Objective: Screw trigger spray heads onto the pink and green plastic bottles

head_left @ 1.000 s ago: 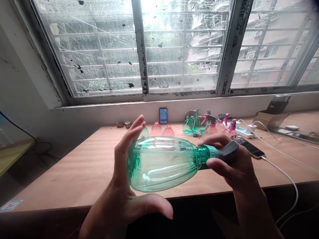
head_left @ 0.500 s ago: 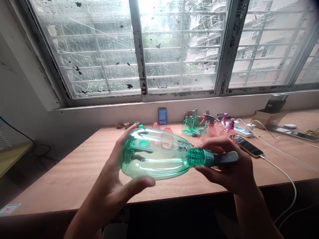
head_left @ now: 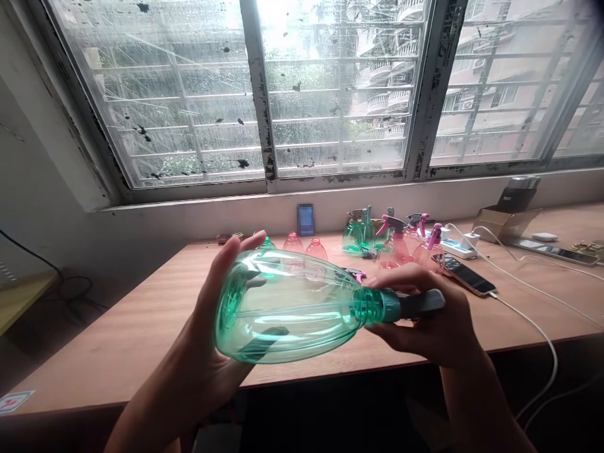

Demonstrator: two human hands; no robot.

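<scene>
Lying sideways in midair, the green bottle (head_left: 292, 308) is being held: the left hand (head_left: 207, 352) is cupping its base (head_left: 229, 311) widely, the right hand (head_left: 436, 327) is clasping its spray head (head_left: 422, 304). On the table (head_left: 146, 314), pink bottles (head_left: 316, 250) are standing near a phone (head_left: 306, 219).

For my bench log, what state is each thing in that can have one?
Held green bottle: on its side, sprayer fitted
Right grip: closed around its sprayer end
Left grip: cupped at its base end, firmness unclear
Two uncapped pink bottles: upright, no sprayers
Pink spray bottles: upright, sprayers fitted
Far phone: propped upright, screen lit
Near phone: flat, plugged in, screen dark
Cardboard box: open
</scene>
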